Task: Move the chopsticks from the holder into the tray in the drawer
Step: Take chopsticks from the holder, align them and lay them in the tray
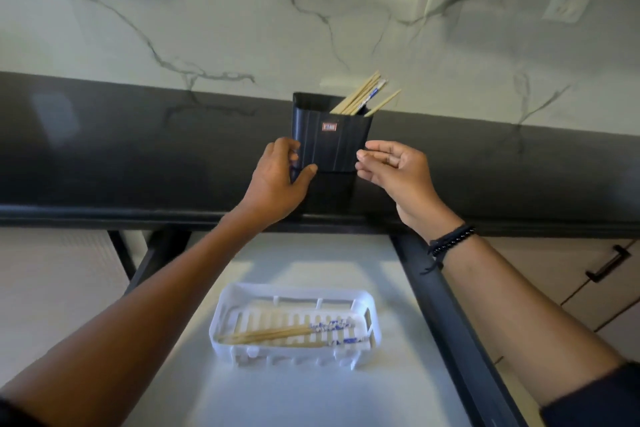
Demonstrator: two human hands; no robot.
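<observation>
1. We've got the left hand (277, 177) wrapped round the left side of the black holder (330, 135), thumb on the front, fingers behind; we judge that's to steady it on the dark counter (138, 149) while sticks get pulled.
2. Right hand (391, 170) sits just beside the holder's right edge, fingers loosely curled, nothing in it; prob. about to reach up for the next stick.
3. Chopsticks in holder (363, 95) lean right & far, tips poking over the rim, so they're easy to pinch from the right; we count approx. 6, can't be exact, they overlap.
4. White slotted tray (375, 315) lies near us in the open drawer (346, 399); placed below the holder so the carry is short.
5. Chopsticks in tray (277, 334) lie lengthwise, patterned ends to the right; approx. 3–4, bunched.
6. Counts: 1 holder; 1 tray; 2 hands; 2 wristbands (450, 241) on the right wrist.
7. Task partway; most sticks left in the holder.
</observation>
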